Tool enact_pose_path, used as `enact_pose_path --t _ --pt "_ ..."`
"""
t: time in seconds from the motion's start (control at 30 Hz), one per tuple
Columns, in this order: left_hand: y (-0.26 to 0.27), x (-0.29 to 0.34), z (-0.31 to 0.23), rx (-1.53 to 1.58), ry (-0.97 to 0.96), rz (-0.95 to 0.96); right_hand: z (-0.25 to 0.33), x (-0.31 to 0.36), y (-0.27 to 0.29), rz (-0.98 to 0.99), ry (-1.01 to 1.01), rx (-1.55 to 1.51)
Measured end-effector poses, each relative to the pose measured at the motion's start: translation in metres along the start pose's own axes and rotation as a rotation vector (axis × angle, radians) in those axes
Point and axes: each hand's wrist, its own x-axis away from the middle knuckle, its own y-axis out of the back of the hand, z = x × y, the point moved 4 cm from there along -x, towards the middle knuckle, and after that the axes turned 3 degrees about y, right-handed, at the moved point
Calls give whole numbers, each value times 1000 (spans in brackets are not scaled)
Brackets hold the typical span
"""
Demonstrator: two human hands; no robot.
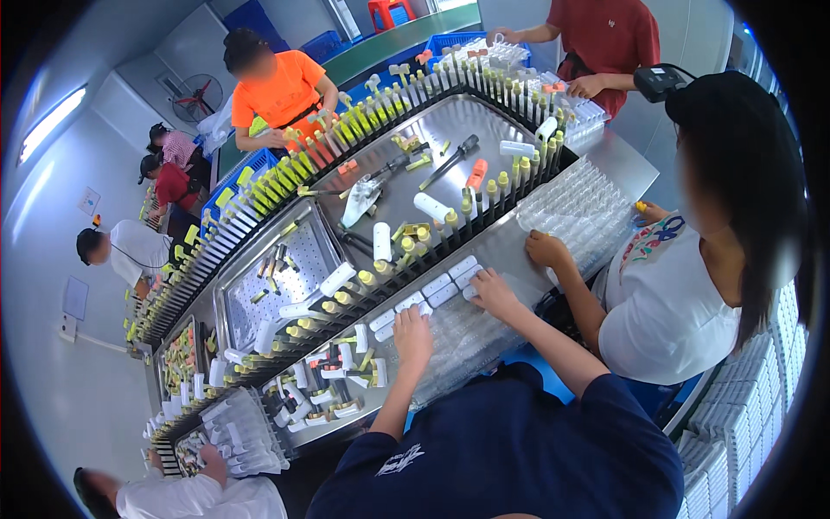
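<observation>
Two slanting rows of white rounded plastic pieces (443,295), each marked with small dark spots, lie side by side in front of me. The fingers of my left hand (413,336) are bent onto a white piece near the left end of the rows. At the right end, my right hand (496,297) has its fingers curled over another white piece, partly hiding it. A clear plastic blister tray (462,342) extends beneath my wrists and toward my body.
Yellow-tipped sticks stand in a black rack (406,268) beyond the pieces. Loose white, orange and yellow parts (320,385) lie to my left. Metal trays (467,117) hold tools and parts. A co-worker (692,285) handles clear trays (579,212) at my right; stacked white trays (735,415) stand behind.
</observation>
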Motion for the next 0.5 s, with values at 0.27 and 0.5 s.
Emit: enact_pose_path --t 0.27,0.5 --pt "138 -129 -97 428 -244 -286 -5 -6 1 52 63 125" --pt "120 -237 -92 167 -654 34 9 -11 49 -162 84 -120"
